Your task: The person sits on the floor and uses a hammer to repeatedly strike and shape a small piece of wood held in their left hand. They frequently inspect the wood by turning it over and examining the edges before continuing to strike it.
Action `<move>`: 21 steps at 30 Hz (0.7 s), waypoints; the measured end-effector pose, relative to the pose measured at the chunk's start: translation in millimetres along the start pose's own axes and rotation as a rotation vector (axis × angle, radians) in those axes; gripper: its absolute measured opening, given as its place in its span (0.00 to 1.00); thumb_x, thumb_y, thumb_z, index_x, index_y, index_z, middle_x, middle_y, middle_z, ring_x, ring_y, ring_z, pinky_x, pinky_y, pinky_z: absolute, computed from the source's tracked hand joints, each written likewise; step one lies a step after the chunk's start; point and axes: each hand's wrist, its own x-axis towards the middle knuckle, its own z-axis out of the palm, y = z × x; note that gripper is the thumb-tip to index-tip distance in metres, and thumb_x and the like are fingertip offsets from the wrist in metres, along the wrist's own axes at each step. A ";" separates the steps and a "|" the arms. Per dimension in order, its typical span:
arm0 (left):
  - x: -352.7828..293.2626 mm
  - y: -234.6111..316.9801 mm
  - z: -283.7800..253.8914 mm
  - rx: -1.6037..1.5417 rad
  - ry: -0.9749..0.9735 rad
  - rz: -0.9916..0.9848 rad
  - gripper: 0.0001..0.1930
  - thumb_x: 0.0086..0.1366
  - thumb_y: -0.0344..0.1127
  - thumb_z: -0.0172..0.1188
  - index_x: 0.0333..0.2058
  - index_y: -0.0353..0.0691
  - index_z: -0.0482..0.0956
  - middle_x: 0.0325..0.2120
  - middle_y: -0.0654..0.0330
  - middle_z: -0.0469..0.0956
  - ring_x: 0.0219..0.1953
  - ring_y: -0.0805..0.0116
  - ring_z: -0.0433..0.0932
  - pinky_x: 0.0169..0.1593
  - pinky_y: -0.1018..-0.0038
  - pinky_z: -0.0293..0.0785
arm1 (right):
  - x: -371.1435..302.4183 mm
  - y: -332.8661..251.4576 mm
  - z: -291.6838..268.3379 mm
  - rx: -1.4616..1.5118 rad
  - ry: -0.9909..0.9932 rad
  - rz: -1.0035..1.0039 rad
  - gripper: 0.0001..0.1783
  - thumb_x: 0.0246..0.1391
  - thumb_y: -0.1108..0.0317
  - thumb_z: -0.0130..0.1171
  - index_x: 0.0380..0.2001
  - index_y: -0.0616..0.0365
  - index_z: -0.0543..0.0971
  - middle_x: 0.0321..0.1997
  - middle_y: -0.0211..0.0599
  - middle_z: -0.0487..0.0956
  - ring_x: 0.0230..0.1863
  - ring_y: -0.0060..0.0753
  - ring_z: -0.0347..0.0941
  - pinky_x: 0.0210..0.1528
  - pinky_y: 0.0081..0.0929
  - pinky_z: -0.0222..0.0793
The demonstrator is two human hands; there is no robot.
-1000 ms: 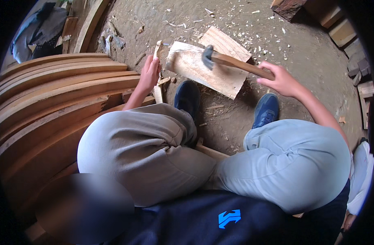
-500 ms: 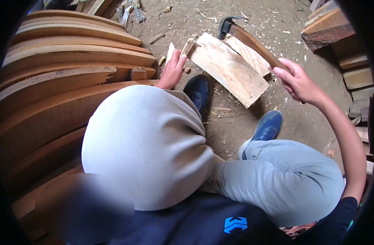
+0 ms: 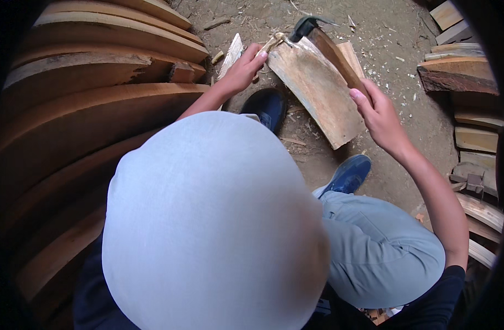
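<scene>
My right hand (image 3: 383, 115) is wrapped round the wooden handle of a claw hammer (image 3: 334, 56). Its dark metal head hangs at the far end of a worn, flat wooden board (image 3: 320, 91), close to a small rough strip of wood (image 3: 272, 42). That strip is pinched in the fingers of my left hand (image 3: 244, 71), at the board's far left corner. Whether the hammer head touches the wood I cannot tell. Partly hidden beneath the hammer and board, a second paler board (image 3: 351, 58) sticks out on the right.
Stacked curved planks (image 3: 114, 69) line the left side. More timber pieces (image 3: 458, 74) are piled along the right. A pale wood scrap (image 3: 231, 54) lies beside my left hand. Shavings litter the dirt floor (image 3: 395, 33). My blue shoes (image 3: 351, 173) flank the board's near end.
My left hand has moved right and up with the wood strip, to the board's far corner. The hammer, in my right hand, sits nearer that strip. The whole view has shifted a little.
</scene>
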 end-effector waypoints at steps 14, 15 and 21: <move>1.7 -3.4 -2.7 -0.211 -0.057 -0.001 0.17 0.76 0.52 0.47 0.50 0.44 0.68 0.27 0.71 0.62 0.27 0.79 0.58 0.30 0.76 0.57 | 21.0 5.4 8.6 -0.184 0.029 -0.133 0.22 0.69 0.52 0.52 0.51 0.61 0.73 0.36 0.53 0.80 0.38 0.47 0.79 0.41 0.42 0.70; 1.1 -2.5 -2.4 -0.201 -0.061 0.006 0.17 0.76 0.52 0.47 0.49 0.44 0.68 0.27 0.71 0.62 0.27 0.79 0.58 0.30 0.76 0.58 | 20.7 6.5 9.3 -0.183 0.030 -0.136 0.22 0.69 0.52 0.51 0.52 0.61 0.73 0.37 0.54 0.80 0.39 0.49 0.79 0.42 0.42 0.70; -1.7 4.0 1.1 -0.174 -0.046 -0.014 0.18 0.76 0.52 0.46 0.49 0.44 0.67 0.28 0.70 0.62 0.27 0.78 0.59 0.31 0.76 0.59 | 16.5 0.6 8.6 -0.229 0.013 -0.083 0.22 0.70 0.53 0.50 0.53 0.61 0.72 0.35 0.57 0.80 0.37 0.52 0.80 0.41 0.44 0.70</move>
